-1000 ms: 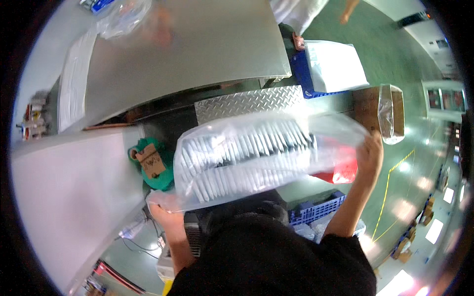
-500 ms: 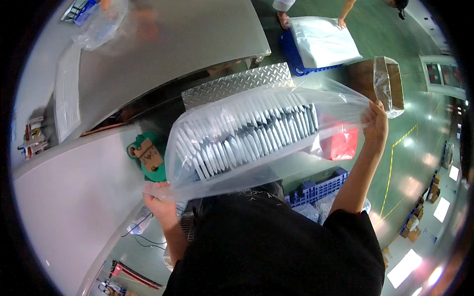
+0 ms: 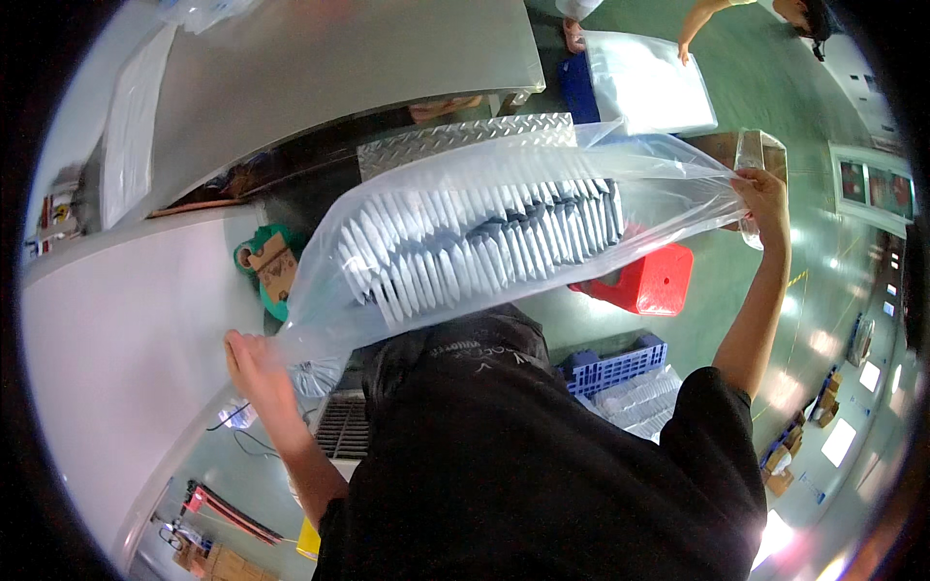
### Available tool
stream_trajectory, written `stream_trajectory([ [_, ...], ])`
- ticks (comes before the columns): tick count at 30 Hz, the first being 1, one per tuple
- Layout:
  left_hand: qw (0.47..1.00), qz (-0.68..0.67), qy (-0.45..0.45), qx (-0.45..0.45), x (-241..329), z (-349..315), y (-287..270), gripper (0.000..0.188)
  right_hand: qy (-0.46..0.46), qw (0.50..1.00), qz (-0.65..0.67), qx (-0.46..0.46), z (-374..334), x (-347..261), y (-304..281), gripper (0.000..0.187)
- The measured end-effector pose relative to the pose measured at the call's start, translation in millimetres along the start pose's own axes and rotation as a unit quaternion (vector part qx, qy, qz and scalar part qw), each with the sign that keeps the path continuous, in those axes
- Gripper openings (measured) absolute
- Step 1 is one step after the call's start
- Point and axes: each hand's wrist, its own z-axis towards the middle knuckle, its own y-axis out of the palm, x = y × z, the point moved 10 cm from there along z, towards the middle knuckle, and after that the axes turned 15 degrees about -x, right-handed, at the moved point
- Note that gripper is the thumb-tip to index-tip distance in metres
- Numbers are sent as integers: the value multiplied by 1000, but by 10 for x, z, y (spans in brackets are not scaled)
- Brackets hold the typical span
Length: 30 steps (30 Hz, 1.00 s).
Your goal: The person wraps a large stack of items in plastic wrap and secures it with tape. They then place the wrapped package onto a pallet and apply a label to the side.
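A large clear plastic bag (image 3: 659,169) is stretched wide between my two hands. Through its film show several white flat packets (image 3: 455,276), standing on edge in two tight rows; what holds them underneath is hidden. At the bag's lower left corner, my left hand (image 3: 256,360) is closed on the gathered film. Over at the right, my right hand (image 3: 762,198) grips the opposite end, its arm reaching out and up. The film between the hands is pulled taut above the packets.
A metal table (image 3: 349,58) stands beyond, with a diamond-plate sheet (image 3: 465,140) before it. A red stool (image 3: 664,281) and a blue crate (image 3: 620,363) are at the right. Another person's hand (image 3: 684,53) touches a white-covered stack (image 3: 644,87). Green tape rolls (image 3: 250,254) lie left.
My hands have moved farther apart, the left outward to the left and the right a little right and up. The bag is now stretched longer and tighter, and more of the red stool shows.
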Motion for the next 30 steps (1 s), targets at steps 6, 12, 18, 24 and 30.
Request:
stream_trajectory([
  [6, 999, -23, 15, 29, 112, 178, -6, 28, -42, 984, 117, 125, -529, 367, -21, 18],
  [12, 984, 178, 5, -25, 165, 389, -498, 14, -33, 953, 263, 147, -635, 701, -133, 14],
  [18, 861, 488, -49, -138, 759, 248, 68, 55, -79, 965, 226, 104, -479, 767, -133, 11],
  [24, 727, 624, -182, -221, 148, 202, 1064, 46, -77, 975, 197, 67, -449, 543, -55, 15],
  [30, 783, 597, -72, -160, 616, 772, 194, 23, -77, 979, 186, 18, -397, 807, -136, 22],
])
